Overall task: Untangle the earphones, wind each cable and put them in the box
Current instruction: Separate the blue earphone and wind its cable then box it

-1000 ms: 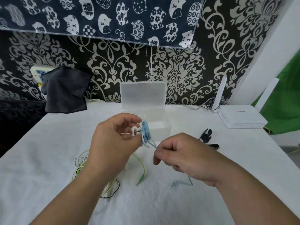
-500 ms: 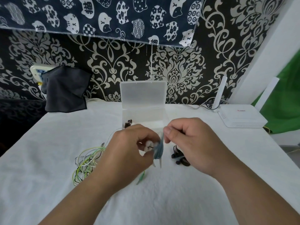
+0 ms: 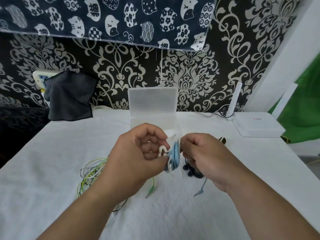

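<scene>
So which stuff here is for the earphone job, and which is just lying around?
For the job: light blue wound earphone cable; green, white and black cable tangle; black earbuds; clear plastic box.
Lying about: dark grey cloth; white plastic router; cat-print fabric.

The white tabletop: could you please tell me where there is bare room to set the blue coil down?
Free: far left between the dark cloth and the tangled cables, on the right in front of the router, and near, between the forearms. Crowded: under the left hand and right hand, where the green plug, black earphones and blue plug lie.
</scene>
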Demonstrator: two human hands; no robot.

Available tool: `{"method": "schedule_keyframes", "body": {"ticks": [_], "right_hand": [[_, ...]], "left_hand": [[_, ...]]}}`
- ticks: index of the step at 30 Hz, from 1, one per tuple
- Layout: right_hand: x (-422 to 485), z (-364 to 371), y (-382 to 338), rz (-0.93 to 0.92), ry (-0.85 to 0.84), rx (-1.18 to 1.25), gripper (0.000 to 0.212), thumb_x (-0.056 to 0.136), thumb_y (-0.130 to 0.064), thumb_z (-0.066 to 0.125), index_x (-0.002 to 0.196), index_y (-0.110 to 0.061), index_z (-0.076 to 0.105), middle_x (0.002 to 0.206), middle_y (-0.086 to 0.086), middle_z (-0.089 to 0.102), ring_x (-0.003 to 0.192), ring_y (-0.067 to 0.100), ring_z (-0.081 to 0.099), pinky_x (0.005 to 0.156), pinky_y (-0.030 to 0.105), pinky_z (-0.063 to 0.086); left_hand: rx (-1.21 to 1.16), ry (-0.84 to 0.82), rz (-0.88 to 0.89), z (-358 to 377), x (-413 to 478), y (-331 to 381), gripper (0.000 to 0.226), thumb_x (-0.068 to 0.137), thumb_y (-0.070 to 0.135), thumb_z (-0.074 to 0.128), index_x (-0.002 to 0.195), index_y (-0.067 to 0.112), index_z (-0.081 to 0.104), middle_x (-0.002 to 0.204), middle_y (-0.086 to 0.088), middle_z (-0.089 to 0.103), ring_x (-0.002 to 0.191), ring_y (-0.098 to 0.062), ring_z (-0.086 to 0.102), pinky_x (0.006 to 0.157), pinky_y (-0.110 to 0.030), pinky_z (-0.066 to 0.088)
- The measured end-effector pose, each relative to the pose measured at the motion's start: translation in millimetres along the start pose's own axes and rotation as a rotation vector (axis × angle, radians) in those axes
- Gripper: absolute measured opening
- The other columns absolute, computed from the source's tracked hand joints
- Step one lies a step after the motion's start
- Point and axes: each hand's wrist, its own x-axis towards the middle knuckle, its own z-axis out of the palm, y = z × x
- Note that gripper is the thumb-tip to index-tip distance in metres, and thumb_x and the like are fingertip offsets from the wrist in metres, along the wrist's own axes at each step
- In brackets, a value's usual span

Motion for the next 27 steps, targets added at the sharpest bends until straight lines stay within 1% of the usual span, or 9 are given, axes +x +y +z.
{"method": "schedule_keyframes", "body": {"ticks": [3,5,8,13,18,21,23,25,27], "right_hand": [[-2.2,6.9,0.9,0.023,-0.173,-0.011,0.035,0.103,-0.028,0.049,0.081,-0.009,0.069,0.060,-0.003,0.044,0.051,0.011,0.032,0.053,0.029,0.030],[-5.1,10.4,-0.1,0.049,-0.264,-0.001,0.035,0.103,-0.028,0.050,0.084,-0.006,0.069,0.060,-0.002,0.047,0.050,0.009,0.036,0.049,0.018,0.032],[-8.2,11.2,-2.5,0.073,-0.340,-0.026,0.035,0.104,-0.027,0.048,0.082,-0.010,0.068,0.060,-0.002,0.050,0.054,0.013,0.039,0.051,0.018,0.034],[-12.0,7.9,-7.4,0.024,-0.411,-0.089,0.028,0.102,-0.025,0.054,0.086,-0.010,0.071,0.057,-0.003,0.045,0.052,0.012,0.035,0.052,0.021,0.030],[-12.6,2.5,-11.2,-0.058,-0.286,-0.137,0.026,0.099,-0.026,0.059,0.079,-0.016,0.073,0.054,-0.006,0.049,0.051,0.010,0.045,0.053,0.022,0.040],[-13.4,1.1,-14.1,-0.117,-0.226,-0.219,0.026,0.097,-0.030,0.060,0.078,-0.019,0.072,0.058,-0.006,0.061,0.057,0.008,0.059,0.067,0.035,0.054],[-15.6,1.3,-18.0,-0.168,-0.192,-0.270,0.026,0.097,-0.032,0.060,0.077,-0.020,0.072,0.064,-0.004,0.067,0.059,0.007,0.060,0.070,0.035,0.054],[-16.5,0.4,-20.7,-0.211,-0.131,-0.297,0.028,0.097,-0.032,0.059,0.077,-0.018,0.071,0.069,0.001,0.068,0.061,0.018,0.061,0.066,0.037,0.053],[-15.2,-1.3,-20.4,-0.222,-0.048,-0.296,0.031,0.098,-0.032,0.057,0.076,-0.014,0.070,0.068,0.005,0.067,0.064,0.025,0.062,0.063,0.039,0.052]], "left_hand": [[-0.063,0.087,0.001,-0.5,1.5,-0.6,0.036,0.066,-0.021,0.075,0.091,0.004,0.063,0.078,-0.008,0.069,0.062,-0.015,0.066,0.059,-0.021,0.054],[-0.061,0.141,0.008,-1.5,2.4,-0.5,0.033,0.072,-0.024,0.068,0.093,0.002,0.062,0.079,-0.008,0.069,0.060,-0.011,0.064,0.057,-0.017,0.051],[0.014,0.233,0.024,-4.7,4.2,-1.5,0.035,0.073,-0.022,0.068,0.093,0.006,0.065,0.079,-0.007,0.070,0.061,-0.009,0.064,0.056,-0.016,0.051],[0.306,0.322,0.065,-14.0,7.0,-8.2,0.039,0.072,-0.010,0.074,0.089,0.024,0.066,0.082,0.005,0.071,0.068,-0.008,0.066,0.065,-0.017,0.054],[0.532,0.266,0.127,-13.1,4.8,-8.0,0.043,0.071,-0.004,0.073,0.089,0.034,0.064,0.085,0.018,0.068,0.073,-0.006,0.065,0.067,-0.012,0.051],[0.664,0.228,0.164,-11.1,2.5,-9.5,0.041,0.071,-0.001,0.072,0.091,0.034,0.064,0.083,0.018,0.067,0.078,-0.006,0.064,0.068,-0.010,0.048],[0.777,0.166,0.202,-9.6,1.6,-11.7,0.042,0.069,-0.002,0.071,0.093,0.032,0.064,0.079,0.017,0.065,0.079,-0.006,0.062,0.068,-0.011,0.046],[0.850,0.090,0.239,-7.6,0.9,-14.0,0.043,0.068,-0.001,0.070,0.096,0.032,0.065,0.080,0.018,0.063,0.077,-0.006,0.060,0.069,-0.016,0.047],[0.831,0.036,0.234,-5.9,-0.6,-13.9,0.043,0.069,0.001,0.070,0.096,0.033,0.064,0.080,0.018,0.063,0.078,-0.006,0.061,0.070,-0.016,0.047]]}}
